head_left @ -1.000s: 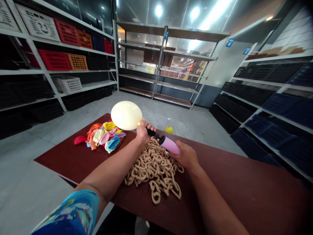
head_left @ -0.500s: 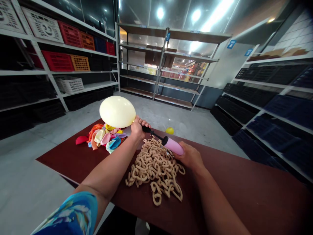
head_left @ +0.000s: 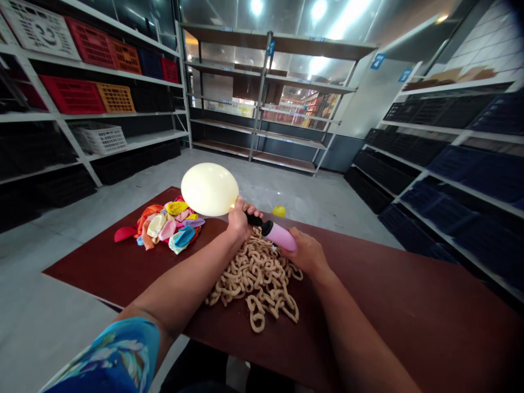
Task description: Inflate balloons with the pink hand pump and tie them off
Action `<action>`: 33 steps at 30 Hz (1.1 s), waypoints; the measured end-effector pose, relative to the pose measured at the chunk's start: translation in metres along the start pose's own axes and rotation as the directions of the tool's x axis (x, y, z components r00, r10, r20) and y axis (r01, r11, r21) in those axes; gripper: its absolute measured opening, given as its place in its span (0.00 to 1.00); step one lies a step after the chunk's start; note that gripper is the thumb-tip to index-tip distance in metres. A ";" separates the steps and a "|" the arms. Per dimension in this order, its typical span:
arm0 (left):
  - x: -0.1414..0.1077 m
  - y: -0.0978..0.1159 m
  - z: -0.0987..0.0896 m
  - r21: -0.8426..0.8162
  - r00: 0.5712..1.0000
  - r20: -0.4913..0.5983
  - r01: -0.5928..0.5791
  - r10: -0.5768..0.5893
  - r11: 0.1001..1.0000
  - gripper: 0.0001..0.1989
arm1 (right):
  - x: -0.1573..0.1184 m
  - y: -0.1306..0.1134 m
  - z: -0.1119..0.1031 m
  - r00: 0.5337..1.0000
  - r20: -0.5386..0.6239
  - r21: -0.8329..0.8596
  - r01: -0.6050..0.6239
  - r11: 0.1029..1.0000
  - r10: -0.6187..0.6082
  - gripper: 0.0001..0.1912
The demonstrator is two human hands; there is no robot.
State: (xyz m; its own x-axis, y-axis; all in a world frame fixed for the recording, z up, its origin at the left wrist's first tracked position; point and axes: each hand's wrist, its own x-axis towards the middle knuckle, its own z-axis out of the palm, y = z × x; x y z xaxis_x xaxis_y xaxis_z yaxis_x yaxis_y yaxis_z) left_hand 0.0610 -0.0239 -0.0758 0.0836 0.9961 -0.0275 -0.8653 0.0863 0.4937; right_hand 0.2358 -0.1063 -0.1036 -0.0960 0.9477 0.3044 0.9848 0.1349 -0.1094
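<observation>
My left hand (head_left: 241, 219) is closed around the neck of an inflated pale yellow balloon (head_left: 209, 189) and the black end of a balloon pump. The balloon bulges out to the left of my fist. My right hand (head_left: 307, 250) grips the pink barrel of the balloon pump (head_left: 281, 237); the pump slants between my hands, with its black parts towards the left. Beneath it lies a heap of tan, rope-like loops (head_left: 257, 267). A pile of limp, multicoloured balloons (head_left: 166, 224) rests on the table left of my left hand.
Everything lies on a dark red-brown table (head_left: 380, 289). A small yellow balloon (head_left: 279, 210) shows beyond its far edge. Metal shelving (head_left: 262, 93) stands at the back, with crate racks on the left, such as a red crate (head_left: 72, 94), and dark crates (head_left: 466, 169) on the right.
The pump has closed up: the black rod that showed between its two ends is now pushed in, and my hands are nearer each other. The view has shifted slightly.
</observation>
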 end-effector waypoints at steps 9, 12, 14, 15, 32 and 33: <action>-0.026 -0.019 0.012 0.046 0.997 0.059 0.047 -0.050 0.998 0.22 | -0.008 -0.037 -0.017 0.984 -0.127 0.056 0.133 0.990 -0.125 0.23; -0.030 -0.021 0.014 0.053 0.992 0.088 0.085 -0.089 0.995 0.22 | -0.010 -0.042 -0.019 0.984 -0.136 0.027 0.116 0.993 -0.112 0.17; -0.028 -0.019 0.013 0.055 0.989 0.092 0.107 -0.111 0.993 0.22 | -0.010 -0.041 -0.019 0.986 -0.137 0.004 0.095 0.995 -0.094 0.15; -0.025 -0.017 0.012 0.055 0.990 0.086 0.110 -0.114 0.992 0.22 | -0.010 -0.039 -0.019 0.986 -0.139 -0.010 0.088 0.996 -0.088 0.14; 0.007 0.001 -0.010 0.332 1.000 0.002 -0.018 0.018 0.943 0.19 | -0.004 0.024 -0.026 0.793 0.260 -0.177 -0.522 0.835 0.551 0.26; 0.006 0.000 -0.010 0.354 1.000 0.020 -0.011 0.004 0.935 0.19 | -0.004 0.024 -0.025 0.787 0.284 -0.181 -0.517 0.837 0.548 0.27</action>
State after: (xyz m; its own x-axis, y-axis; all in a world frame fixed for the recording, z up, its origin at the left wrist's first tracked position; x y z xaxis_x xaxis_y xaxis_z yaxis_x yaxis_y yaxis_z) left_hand 0.0561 -0.0178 -0.0848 0.0896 0.9959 -0.0082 -0.6355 0.0635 0.7695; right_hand 0.2637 -0.1140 -0.0833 0.4226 0.9019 -0.0890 0.8998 -0.4293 -0.0780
